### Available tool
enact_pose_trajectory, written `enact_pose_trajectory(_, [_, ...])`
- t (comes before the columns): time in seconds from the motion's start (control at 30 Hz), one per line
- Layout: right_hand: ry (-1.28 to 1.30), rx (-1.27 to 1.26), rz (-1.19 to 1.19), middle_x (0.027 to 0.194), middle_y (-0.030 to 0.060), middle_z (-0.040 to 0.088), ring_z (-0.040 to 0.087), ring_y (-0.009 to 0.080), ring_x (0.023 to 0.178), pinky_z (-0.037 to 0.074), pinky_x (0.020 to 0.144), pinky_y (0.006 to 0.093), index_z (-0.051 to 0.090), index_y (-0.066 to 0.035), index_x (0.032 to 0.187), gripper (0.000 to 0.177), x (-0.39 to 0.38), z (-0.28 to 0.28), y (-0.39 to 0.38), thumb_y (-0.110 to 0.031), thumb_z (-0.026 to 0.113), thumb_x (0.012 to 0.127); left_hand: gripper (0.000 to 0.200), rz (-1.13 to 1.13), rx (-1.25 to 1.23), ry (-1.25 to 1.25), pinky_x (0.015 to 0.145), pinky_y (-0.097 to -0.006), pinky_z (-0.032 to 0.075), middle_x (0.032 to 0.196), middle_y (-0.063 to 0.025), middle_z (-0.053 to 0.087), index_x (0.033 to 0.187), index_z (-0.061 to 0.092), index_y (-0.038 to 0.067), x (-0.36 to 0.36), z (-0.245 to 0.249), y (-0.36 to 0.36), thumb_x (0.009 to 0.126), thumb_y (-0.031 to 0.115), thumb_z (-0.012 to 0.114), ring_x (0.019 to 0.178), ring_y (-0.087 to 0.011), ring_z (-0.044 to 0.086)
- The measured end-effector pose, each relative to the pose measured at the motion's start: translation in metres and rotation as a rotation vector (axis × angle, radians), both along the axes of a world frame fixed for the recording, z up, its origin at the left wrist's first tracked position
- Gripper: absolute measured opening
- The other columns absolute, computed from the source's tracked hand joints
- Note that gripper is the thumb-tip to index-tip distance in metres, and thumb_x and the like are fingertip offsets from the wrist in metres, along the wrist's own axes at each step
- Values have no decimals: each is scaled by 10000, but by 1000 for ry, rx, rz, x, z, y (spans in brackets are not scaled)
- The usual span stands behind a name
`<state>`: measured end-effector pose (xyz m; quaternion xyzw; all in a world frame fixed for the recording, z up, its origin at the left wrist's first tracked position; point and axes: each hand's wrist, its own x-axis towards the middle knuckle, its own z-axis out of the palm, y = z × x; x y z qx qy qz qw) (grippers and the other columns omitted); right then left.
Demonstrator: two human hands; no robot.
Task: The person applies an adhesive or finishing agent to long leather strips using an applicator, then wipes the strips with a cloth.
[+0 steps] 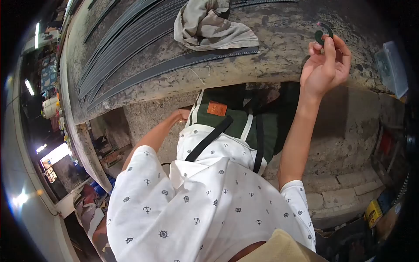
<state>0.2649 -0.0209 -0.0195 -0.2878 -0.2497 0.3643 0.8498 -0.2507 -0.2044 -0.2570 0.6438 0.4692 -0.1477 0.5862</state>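
Workbench [270, 56] of stained, pitted concrete curves across the top of the view. Below it, a white shirt [209, 196] printed with anchors and ship's wheels fills the lower middle. Long dark strips [131, 39] lie side by side along the bench's left half, one running under a crumpled grey cloth [209, 26]. A green apron [231, 118] with a tan leather patch [217, 108] hangs in front of the shirt, just below the bench edge. A clear plastic box [393, 67] sits at the bench's right end.

The right hand [325, 65] is raised over the bench, thumb and fingertips pinching a small dark round piece [322, 35] held above the surface, well apart from the strips. The left hand [181, 114] rests at the apron's side. It is mostly hidden, so I cannot tell how its fingers lie.
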Motion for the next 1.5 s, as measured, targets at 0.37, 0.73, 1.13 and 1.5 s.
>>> enact_pose_trajectory(0.37, [1,-33,9,929,124,650,623,165,691,475,549,313,615,26,1044,125,2,0,2,2,653,928,371,358,294,632,828,-501,529,968,-295,677,1000,643,-22,63,92,-8,784,279,631,933,-435,666])
enact_pose_trajectory(0.73, [-211,-191,1,953,149,665,689,223,771,630,652,356,592,46,1087,163,5,-3,11,8,628,933,171,-210,573,-101,631,-377,501,733,-118,623,877,709,21,234,349,131,921,174,646,694,-284,615])
enact_pose_trajectory(1.13, [-276,-220,-94,948,122,658,672,195,760,624,631,335,628,43,1077,141,1,-5,9,9,624,941,140,-205,1214,-150,765,-438,528,940,-128,616,961,686,5,316,280,195,845,80,657,844,-341,646])
enact_pose_trajectory(1.5, [-326,-347,-30,971,133,662,658,176,765,582,630,305,625,46,1109,175,-8,9,-11,2,635,940,138,-4,1273,-382,763,-421,511,1052,-173,537,949,587,-30,313,261,184,835,-10,664,905,-347,604])
